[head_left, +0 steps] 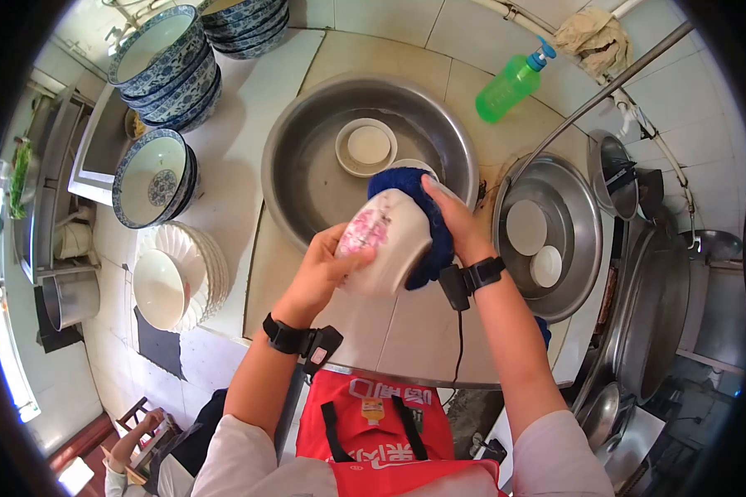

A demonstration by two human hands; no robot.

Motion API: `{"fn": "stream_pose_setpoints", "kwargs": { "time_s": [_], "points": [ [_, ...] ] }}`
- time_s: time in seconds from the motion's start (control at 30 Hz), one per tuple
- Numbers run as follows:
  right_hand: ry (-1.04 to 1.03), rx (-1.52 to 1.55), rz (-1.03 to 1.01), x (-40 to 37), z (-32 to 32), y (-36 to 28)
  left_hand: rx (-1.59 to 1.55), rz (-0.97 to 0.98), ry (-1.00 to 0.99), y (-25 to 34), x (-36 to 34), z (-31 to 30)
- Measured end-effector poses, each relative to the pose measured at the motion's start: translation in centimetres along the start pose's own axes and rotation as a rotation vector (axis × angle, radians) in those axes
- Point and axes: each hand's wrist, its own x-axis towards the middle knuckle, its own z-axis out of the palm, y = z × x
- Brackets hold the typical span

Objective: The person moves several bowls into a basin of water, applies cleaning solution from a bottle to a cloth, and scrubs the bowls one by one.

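A white bowl with pink flowers (pixel 381 240) is tilted between my two hands above the counter's front part. My left hand (pixel 327 265) grips its left side, thumb on the outer wall. My right hand (pixel 458 219) presses a dark blue cloth (pixel 402 182) against the bowl's far and right side. Just beyond is a wide metal basin (pixel 278 195) that holds water and small white bowls (pixel 366 147); one is partly hidden behind the cloth. Both wrists wear black straps with small devices.
At left stand stacked blue-patterned bowls (pixel 153 178) and white dishes (pixel 162 290). A second metal basin (pixel 584 265) on the right holds white bowls (pixel 526 228). A green pump bottle (pixel 510 87) stands behind. A long metal rod (pixel 597 103) slants over the right basin. Another person (pixel 149 431) is at lower left.
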Motion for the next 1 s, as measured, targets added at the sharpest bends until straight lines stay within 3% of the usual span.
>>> {"fn": "stream_pose_setpoints", "kwargs": {
  "time_s": [0.1,0.2,0.27,0.33,0.4,0.43,0.5,0.53,0.6,0.63,0.67,0.73,0.77,0.8,0.87,0.93,1.0],
  "points": [
    [-0.152,0.154,-0.077,-1.0,-0.2,0.7,-0.485,0.122,0.224,-2.4,0.8,-0.1],
    [-0.041,0.222,-0.205,-1.1,0.7,3.2,-0.68,0.143,0.314,-3.6,2.1,-0.3],
    [0.202,0.233,-0.202,-0.9,0.4,6.1,-0.665,0.179,0.334,-3.2,2.7,0.8],
    [0.202,0.287,-0.27,-1.4,2.0,8.1,-0.526,0.289,0.421,-2.8,2.9,1.8],
    [0.437,0.196,-0.376,-2.8,5.1,8.8,-0.444,0.329,0.427,-3.0,3.2,2.3],
    [0.443,0.203,-0.375,-3.4,6.3,8.8,-0.258,0.318,0.41,-3.0,3.2,2.6],
    [0.427,-0.083,-0.547,-4.4,8.0,8.6,0.065,0.343,0.385,-3.5,3.6,3.1],
    [0.437,-0.077,-0.551,-4.3,8.6,8.4,0.069,0.338,0.375,-3.6,3.8,3.1],
    [0.571,-0.479,-0.894,-4.0,9.3,7.9,0.316,0.332,0.313,-3.7,3.9,3.2],
    [0.467,-0.517,-0.918,-3.8,9.3,7.4,0.484,0.31,0.286,-3.8,3.6,2.5],
    [0.438,-0.848,-0.982,-3.6,8.7,6.5,0.487,0.306,0.286,-3.9,3.6,1.8],
    [0.363,-0.962,-0.882,-3.6,9.0,4.3,0.405,0.314,0.139,-3.8,3.8,0.6],
    [0.404,-0.999,-0.908,-3.1,8.7,3.7,0.345,0.134,0.098,-3.3,3.4,-0.1],
    [0.4,-1.0,-0.908,-2.5,8.2,3.2,0.343,0.135,0.1,-3.2,3.4,0.1],
    [0.329,-0.569,-0.548,-1.0,6.7,2.8,0.255,0.134,0.116,-3.4,3.2,0.6],
    [0.398,-0.631,-0.63,0.8,4.3,1.9,0.381,0.213,0.091,-4.0,3.3,-0.1],
    [0.383,-0.44,-0.312,1.2,2.2,1.3,0.693,0.153,-0.003,-2.9,2.6,0.1]
  ]
}}
